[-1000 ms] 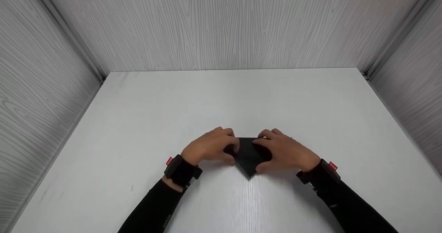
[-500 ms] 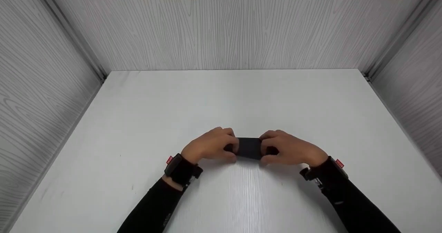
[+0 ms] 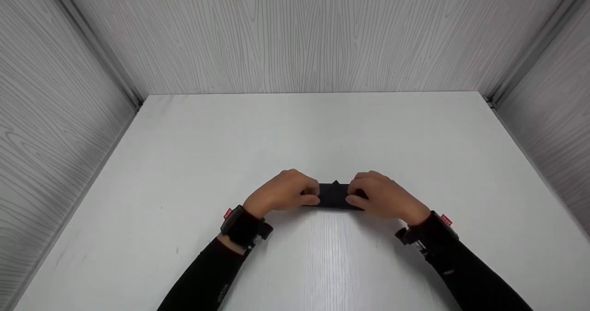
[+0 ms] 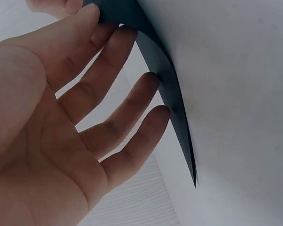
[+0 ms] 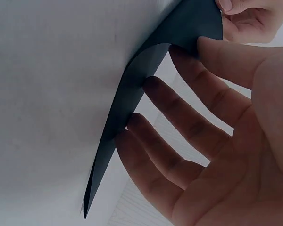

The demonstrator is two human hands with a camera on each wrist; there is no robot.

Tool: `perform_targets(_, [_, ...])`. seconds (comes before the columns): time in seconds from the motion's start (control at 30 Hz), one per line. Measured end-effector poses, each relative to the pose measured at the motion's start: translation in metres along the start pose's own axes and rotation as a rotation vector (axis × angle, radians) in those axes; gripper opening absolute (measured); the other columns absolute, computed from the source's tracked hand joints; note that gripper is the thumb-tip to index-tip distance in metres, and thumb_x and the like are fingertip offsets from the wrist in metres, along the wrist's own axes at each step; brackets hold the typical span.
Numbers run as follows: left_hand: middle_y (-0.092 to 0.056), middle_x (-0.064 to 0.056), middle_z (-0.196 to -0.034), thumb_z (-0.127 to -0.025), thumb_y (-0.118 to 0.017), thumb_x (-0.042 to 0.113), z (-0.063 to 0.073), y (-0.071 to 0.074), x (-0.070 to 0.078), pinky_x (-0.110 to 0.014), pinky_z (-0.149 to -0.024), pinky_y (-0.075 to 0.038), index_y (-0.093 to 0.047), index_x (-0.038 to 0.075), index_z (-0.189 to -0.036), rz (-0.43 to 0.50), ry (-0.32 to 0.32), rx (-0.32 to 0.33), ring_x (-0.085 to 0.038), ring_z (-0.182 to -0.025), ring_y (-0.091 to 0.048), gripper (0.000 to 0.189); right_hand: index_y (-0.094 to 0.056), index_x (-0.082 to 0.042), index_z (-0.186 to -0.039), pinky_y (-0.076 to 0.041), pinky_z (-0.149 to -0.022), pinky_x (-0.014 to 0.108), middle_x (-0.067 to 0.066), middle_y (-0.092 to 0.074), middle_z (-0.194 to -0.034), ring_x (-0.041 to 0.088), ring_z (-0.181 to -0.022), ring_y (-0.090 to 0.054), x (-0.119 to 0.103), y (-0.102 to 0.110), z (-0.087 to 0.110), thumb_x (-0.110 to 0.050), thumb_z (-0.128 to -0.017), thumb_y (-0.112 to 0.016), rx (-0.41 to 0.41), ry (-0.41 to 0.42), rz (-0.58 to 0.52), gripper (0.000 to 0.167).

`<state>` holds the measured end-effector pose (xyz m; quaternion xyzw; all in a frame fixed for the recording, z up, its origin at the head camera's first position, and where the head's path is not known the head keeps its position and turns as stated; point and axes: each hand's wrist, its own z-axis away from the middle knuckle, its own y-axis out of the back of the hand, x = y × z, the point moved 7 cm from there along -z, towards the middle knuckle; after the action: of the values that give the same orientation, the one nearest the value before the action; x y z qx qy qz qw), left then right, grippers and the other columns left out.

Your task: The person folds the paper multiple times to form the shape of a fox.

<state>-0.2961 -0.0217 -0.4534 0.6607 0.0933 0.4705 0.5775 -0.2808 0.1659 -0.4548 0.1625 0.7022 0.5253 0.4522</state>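
A sheet of dark paper (image 3: 333, 196) lies on the table, folded over into a narrow band. In the head view a small pointed corner sticks up past its far edge. My left hand (image 3: 286, 190) pinches the left part of the band. In the left wrist view its thumb presses the curved dark paper (image 4: 172, 82) from one side, with the fingertips against the other. On the right, my right hand (image 3: 385, 196) pinches the other part in the same way. The right wrist view shows the paper (image 5: 120, 89) bent over and tapering to a thin tip.
The white table (image 3: 304, 136) stretches out around both hands. A grey wood-grain panel (image 3: 295, 34) rises along the far edge, and similar panels stand at left and right. Black bands with cameras sit on both wrists.
The paper's near corner, which pointed toward me, has been folded up and away, leaving a straight near edge. Its tip now shows past the far edge. The right hand shifted slightly; the left barely moved.
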Motion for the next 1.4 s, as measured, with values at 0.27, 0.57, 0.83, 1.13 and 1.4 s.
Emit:
perform_targets(0.27, [-0.071, 0.002, -0.085, -0.099, -0.077, 0.016, 0.002, -0.001, -0.003, -0.034, -0.079, -0.051, -0.062, 0.019, -0.130, 0.043, 0.026, 0.062, -0.015, -0.082, -0.064, 0.034, -0.062, -0.014, -0.122, -0.046, -0.070, 0.034, -0.006, -0.059, -0.078, 0.015, -0.081, -0.053, -0.002, -0.004, -0.003, -0.015, -0.100, -0.075, 0.065, -0.014, 0.066, 0.026])
perform_targets(0.57, [-0.078, 0.000, -0.119, -0.103, -0.069, 0.011, 0.000, -0.003, 0.004, -0.036, -0.091, -0.053, -0.075, 0.022, -0.134, -0.028, -0.039, 0.068, -0.015, -0.101, -0.067, 0.033, -0.081, -0.015, -0.117, -0.056, -0.084, 0.040, 0.001, -0.076, -0.099, 0.021, -0.093, -0.067, -0.010, -0.004, -0.002, -0.006, -0.100, -0.072, 0.089, 0.115, 0.103, 0.021])
perform_targets(0.83, [-0.080, -0.001, -0.115, -0.103, -0.071, 0.012, -0.003, -0.007, 0.006, -0.035, -0.085, -0.055, -0.079, 0.021, -0.129, -0.143, -0.060, 0.049, -0.019, -0.102, -0.069, 0.029, -0.081, -0.020, -0.123, -0.046, -0.076, 0.033, -0.003, -0.059, -0.086, 0.020, -0.089, -0.051, -0.009, -0.008, 0.001, -0.007, -0.103, -0.064, 0.002, 0.099, 0.120, 0.029])
perform_targets(1.13, [-0.079, -0.008, -0.108, -0.104, -0.070, 0.015, -0.003, -0.010, 0.007, -0.038, -0.086, -0.055, -0.076, 0.023, -0.133, -0.199, -0.036, 0.042, -0.025, -0.101, -0.068, 0.031, -0.080, -0.018, -0.122, -0.050, -0.080, 0.036, 0.002, -0.065, -0.091, 0.023, -0.092, -0.054, -0.013, -0.010, 0.000, -0.007, -0.101, -0.070, 0.005, 0.117, 0.169, 0.026])
perform_targets(1.4, [-0.077, -0.007, -0.094, -0.104, -0.069, 0.014, -0.002, -0.010, 0.008, -0.033, -0.077, -0.050, -0.075, 0.026, -0.135, -0.224, -0.047, 0.062, -0.021, -0.088, -0.063, 0.033, -0.082, -0.015, -0.109, -0.051, -0.078, 0.037, 0.001, -0.069, -0.086, 0.019, -0.083, -0.059, -0.013, -0.006, -0.001, -0.004, -0.096, -0.075, 0.078, 0.141, 0.138, 0.019])
